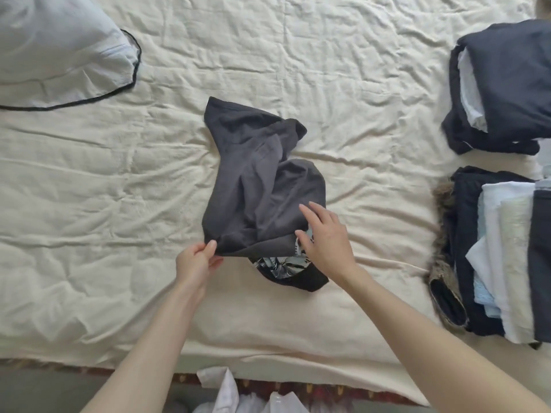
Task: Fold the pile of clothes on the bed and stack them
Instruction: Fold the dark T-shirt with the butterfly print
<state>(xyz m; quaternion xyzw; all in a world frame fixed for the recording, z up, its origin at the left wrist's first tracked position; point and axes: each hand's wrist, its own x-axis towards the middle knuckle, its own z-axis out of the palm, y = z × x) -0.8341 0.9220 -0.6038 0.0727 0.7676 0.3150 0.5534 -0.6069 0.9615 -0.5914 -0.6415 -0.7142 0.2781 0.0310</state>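
A crumpled dark grey garment (256,180) lies in the middle of the cream bed cover (119,204). My left hand (198,260) pinches its near left corner between thumb and fingers. My right hand (325,236) rests with fingers spread on the garment's near right edge. Under that edge a black garment with a silvery print (286,271) pokes out toward me. Two stacks of folded clothes sit at the right: a dark navy stack (507,87) farther away and a mixed stack of white, pale and dark pieces (501,257) closer.
A pale blue pillow with black piping (59,52) lies at the far left. A fur-trimmed dark item (444,263) sits against the near stack. White fabric (226,391) shows below the bed's near edge, beside a patterned border.
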